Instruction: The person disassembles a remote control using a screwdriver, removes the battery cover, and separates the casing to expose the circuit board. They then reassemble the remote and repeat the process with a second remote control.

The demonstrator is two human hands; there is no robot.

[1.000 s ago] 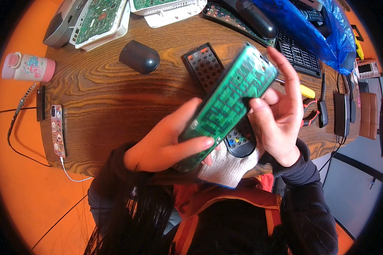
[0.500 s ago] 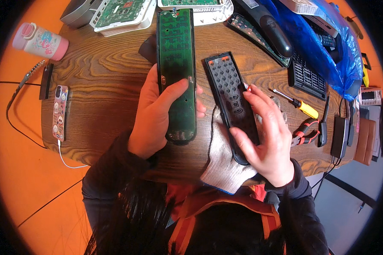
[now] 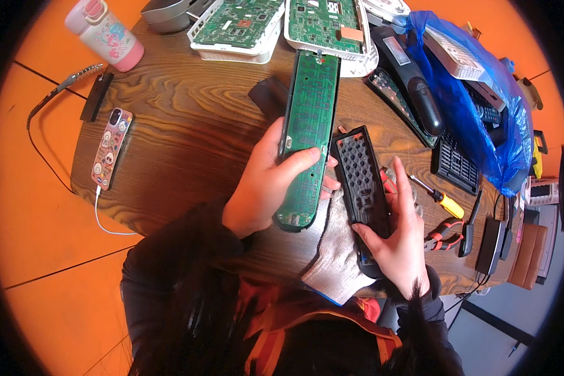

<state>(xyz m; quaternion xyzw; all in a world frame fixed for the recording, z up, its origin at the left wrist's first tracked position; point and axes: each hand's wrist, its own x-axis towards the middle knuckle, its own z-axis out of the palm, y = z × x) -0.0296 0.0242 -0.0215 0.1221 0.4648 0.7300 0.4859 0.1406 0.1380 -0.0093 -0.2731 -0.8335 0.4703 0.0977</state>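
Note:
A long remote control half with a green circuit board (image 3: 307, 119) is held in my left hand (image 3: 263, 182), the thumb lying across the board and fingertips showing past its right edge. My right hand (image 3: 398, 235) is closed on a black remote control shell (image 3: 371, 188) with a dark rubber keypad in it. Its thumb presses the shell's near left side, and the index finger points up beside the right edge. Under the shell lies a pale knitted glove (image 3: 335, 257) with a blue hem. Something small and red beside the right fingers is partly hidden.
Right of my right hand lie a yellow screwdriver (image 3: 445, 202) and red-black pliers (image 3: 443, 235). A blue plastic bag (image 3: 470, 119) holds more electronics. Opened white cases with boards (image 3: 235, 28) stand at the back. A phone (image 3: 111, 150) on a cable and a pink bottle (image 3: 106, 37) are left.
The whole view has shifted, so the table things sit lower and farther right. My right index finger has lifted off the shell. My left hand still holds the circuit board half.

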